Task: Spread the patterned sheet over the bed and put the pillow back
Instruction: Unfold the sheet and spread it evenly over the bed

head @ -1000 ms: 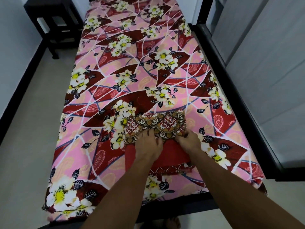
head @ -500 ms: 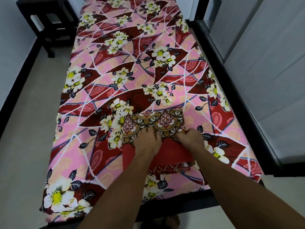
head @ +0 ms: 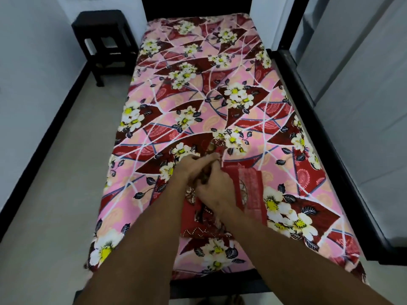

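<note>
At the near end of the bed (head: 315,128), the left hand (head: 191,167) and right hand (head: 214,190), close together, clutch the bunched patterned sheet (head: 248,186) (pillow out of view). Tugged from so tight a grip, it may open twisted or drag the bed's floral cover (head: 198,89) askew.

Setting: bedroom in a home.
Evidence: single bed (head: 315,128) on a black frame runs from 6 to 12 o'clock, made up with a pink-and-maroon floral cover (head: 198,102).
Small dark side table (head: 99,20) at 11 o'clock, against a white wall (head: 28,62).
Black skirting (head: 47,133) and pale floor (head: 55,183) at 9 o'clock.
Flat grey panels (head: 363,106) at 3 o'clock.
</note>
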The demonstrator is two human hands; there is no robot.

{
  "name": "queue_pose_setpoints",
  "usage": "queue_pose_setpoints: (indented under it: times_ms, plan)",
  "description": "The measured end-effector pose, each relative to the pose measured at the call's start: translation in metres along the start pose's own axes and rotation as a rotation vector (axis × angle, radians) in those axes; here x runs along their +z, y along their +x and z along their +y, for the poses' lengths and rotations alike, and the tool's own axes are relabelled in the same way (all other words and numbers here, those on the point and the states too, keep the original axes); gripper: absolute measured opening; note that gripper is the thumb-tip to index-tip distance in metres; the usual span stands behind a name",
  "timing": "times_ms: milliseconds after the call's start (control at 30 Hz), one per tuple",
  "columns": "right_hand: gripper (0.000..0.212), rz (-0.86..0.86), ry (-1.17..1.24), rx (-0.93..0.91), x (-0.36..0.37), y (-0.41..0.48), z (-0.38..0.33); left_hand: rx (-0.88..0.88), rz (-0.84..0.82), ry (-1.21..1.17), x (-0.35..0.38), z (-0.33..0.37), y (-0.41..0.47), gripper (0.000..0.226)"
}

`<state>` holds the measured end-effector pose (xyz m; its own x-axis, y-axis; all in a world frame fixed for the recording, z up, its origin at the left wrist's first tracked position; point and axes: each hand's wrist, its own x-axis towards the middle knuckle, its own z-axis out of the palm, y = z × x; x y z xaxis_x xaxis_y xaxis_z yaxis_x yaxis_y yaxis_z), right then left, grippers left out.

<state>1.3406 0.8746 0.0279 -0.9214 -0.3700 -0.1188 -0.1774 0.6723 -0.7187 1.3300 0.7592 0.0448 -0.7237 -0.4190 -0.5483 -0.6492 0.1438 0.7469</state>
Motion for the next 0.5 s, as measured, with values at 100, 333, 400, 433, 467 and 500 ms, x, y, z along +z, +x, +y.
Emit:
queue_pose_setpoints:
  times_ms: [100,333,400,433,467,500]
  plan:
    - [0.057,-0.026,0.108,-0.068,0.02,-0.005,-0.04,-0.081,0.024,-0.009,-0.043,0.005,-0.006,0.075]
    - [0.015,-0.247,0.253,-0.179,0.084,-0.01,-0.103,-0.192,0.48,0.343,-0.146,-0.042,-0.007,0.038]
    - [0.011,-0.265,0.238,-0.165,0.097,-0.007,-0.099,-0.266,0.542,0.374,-0.162,-0.067,-0.005,0.044]
    - [0.011,-0.25,0.213,-0.145,0.102,-0.003,-0.091,-0.313,0.569,0.378,-0.167,-0.084,-0.002,0.049]
    - [0.012,-0.22,0.178,-0.11,0.106,0.003,-0.081,-0.357,0.598,0.388,-0.169,-0.098,0.001,0.055]
    - [0.014,-0.174,0.15,-0.059,0.107,0.01,-0.067,-0.393,0.622,0.403,-0.167,-0.113,0.005,0.059]
